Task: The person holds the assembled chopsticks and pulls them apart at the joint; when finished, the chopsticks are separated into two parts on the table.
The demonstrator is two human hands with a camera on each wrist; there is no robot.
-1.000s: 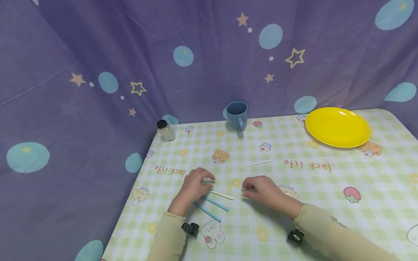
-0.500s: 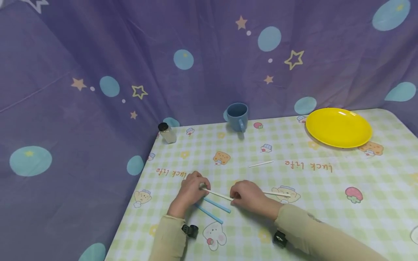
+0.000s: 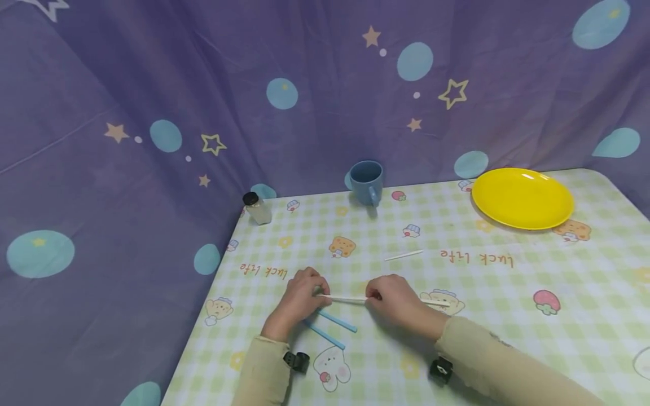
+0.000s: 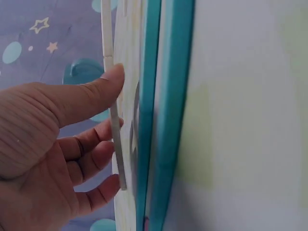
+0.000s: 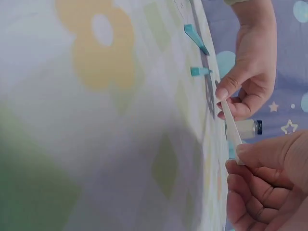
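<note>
Between my two hands, a white chopstick (image 3: 347,299) spans from left to right just over the table. My left hand (image 3: 301,299) pinches its left part, thumb on one side and curled fingers on the other in the left wrist view. My right hand (image 3: 398,301) pinches its other end between thumb and forefinger. A blue chopstick (image 3: 337,320) and a second blue chopstick (image 3: 325,335) lie below my left hand, their far ends hidden by it. Another white stick (image 3: 437,303) shows past my right hand, its left part hidden behind the hand.
A short, thin white stick (image 3: 403,255) lies farther back. Along the rear edge are a shaker jar with a black lid (image 3: 258,210), a blue mug (image 3: 367,183) and a yellow plate (image 3: 523,198). A purple curtain (image 3: 325,129) hangs behind the checked tablecloth (image 3: 487,349).
Both hands have closed on the white chopstick, which has been raised and turned nearly level across the view. My right hand first moved left to it, then slightly back right. The blue chopsticks stay put.
</note>
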